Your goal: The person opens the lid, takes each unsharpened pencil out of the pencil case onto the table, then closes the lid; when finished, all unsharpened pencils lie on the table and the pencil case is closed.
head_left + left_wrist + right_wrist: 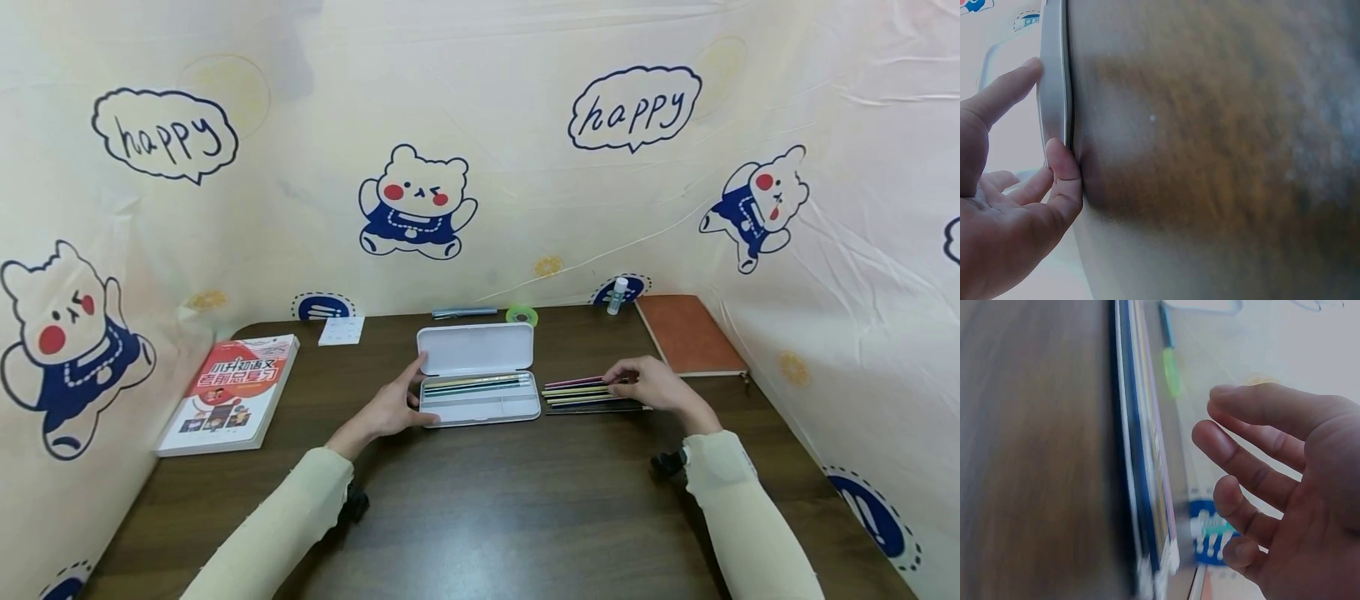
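Observation:
An opened white pencil case (480, 408) lies mid-table, its lid tilted back and several pencils (472, 385) lying in its rear compartment. My left hand (390, 407) holds the case's left end, thumb at the front corner and index finger up by the lid. In the left wrist view, the fingertips (1034, 65) touch the case's side. To the right of the case lies a row of several coloured pencils (581, 396). My right hand (647, 382) hovers over their right part; in the right wrist view its loosely bent fingers (1216, 440) stand apart from the pencils with nothing between them.
A red-and-white book (217, 400) and a white card (341, 331) lie on the left. Behind the case are a blue-grey pen-like stick (465, 312) and a green tape roll (522, 315). A glue stick (617, 296) and a brown notebook (690, 333) are at back right.

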Tool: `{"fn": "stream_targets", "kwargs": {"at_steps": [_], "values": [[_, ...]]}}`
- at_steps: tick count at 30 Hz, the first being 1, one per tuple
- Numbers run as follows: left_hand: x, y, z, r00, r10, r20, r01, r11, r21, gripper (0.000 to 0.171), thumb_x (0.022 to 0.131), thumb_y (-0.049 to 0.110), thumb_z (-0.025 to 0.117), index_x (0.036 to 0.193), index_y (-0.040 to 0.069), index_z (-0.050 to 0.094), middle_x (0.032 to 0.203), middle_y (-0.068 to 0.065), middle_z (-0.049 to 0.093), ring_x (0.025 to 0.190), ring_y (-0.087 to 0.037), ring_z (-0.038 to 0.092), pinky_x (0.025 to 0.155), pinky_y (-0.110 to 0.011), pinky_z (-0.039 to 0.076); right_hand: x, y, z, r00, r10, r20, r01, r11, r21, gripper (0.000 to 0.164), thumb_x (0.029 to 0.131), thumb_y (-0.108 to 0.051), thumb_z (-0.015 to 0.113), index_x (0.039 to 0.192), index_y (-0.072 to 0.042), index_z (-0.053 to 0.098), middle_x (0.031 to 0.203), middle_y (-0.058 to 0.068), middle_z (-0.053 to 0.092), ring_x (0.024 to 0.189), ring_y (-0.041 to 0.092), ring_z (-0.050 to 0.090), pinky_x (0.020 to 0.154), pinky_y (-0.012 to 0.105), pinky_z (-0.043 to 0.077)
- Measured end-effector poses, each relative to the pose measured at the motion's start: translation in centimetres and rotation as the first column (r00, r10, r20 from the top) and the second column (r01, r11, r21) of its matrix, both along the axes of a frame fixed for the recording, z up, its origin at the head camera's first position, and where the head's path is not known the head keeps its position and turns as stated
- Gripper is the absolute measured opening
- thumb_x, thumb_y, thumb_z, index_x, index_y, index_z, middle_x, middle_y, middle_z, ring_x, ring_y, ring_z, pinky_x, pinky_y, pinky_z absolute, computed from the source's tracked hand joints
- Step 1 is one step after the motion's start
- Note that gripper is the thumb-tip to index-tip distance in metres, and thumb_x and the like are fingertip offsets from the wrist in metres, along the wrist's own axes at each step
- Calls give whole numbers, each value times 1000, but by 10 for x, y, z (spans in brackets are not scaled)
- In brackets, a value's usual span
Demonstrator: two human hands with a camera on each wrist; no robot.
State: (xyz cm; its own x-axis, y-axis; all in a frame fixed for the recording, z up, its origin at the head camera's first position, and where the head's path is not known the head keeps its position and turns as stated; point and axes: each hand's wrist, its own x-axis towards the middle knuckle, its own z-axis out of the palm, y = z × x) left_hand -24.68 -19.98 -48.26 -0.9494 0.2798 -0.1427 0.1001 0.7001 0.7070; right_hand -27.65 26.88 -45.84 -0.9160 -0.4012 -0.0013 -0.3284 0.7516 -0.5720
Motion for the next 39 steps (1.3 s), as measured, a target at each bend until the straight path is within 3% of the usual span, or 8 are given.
{"fn": "stream_targets", "kwargs": {"at_steps": [12,18,26,31,39], "values": [[0,1,-1,1000,3,7,-3,1000,-2,116,79,27,86,162,25,6,148,-16,49,93,-21,54,75,-29,45,-12,-68,3,994,102,-40,-104,994,-32,19,92,-18,71,108,-9,74,96,0,74,82,14,59,75,31,48],[0,0,-1,1000,3,3,-3,1000,-3,115,79,27,86,162,25,6,148,-15,49,92,-21,54,75,-30,45,-16,-101,0,988,149,-29,-150,989,-10,18,92,-20,71,108,-13,75,98,-1,75,75,14,57,68,29,46],[0,0,-2,1000,-2,15,2,1000,-3,114,79,28,86,162,25,6,150,-17,48,94,-21,54,75,-29,45,-17,-129,-3,980,198,-10,-198,980,38,22,93,-17,69,114,-11,74,111,4,74,76,14,56,72,30,47],[0,1,-1,1000,-3,8,3,1000,5,115,79,27,86,162,26,7,149,-16,48,94,-21,54,76,-30,45,-20,-134,-9,974,225,-3,-224,970,90,25,94,-19,69,117,-12,74,116,3,73,89,15,62,83,35,52],[1,1,2,1000,-5,3,5,1000,-8,114,79,28,85,162,22,7,148,-16,49,97,-21,54,80,-31,44,-22,-136,-10,975,221,12,-222,971,91,25,94,-18,69,117,-11,74,116,2,74,107,19,66,96,42,52]]}}
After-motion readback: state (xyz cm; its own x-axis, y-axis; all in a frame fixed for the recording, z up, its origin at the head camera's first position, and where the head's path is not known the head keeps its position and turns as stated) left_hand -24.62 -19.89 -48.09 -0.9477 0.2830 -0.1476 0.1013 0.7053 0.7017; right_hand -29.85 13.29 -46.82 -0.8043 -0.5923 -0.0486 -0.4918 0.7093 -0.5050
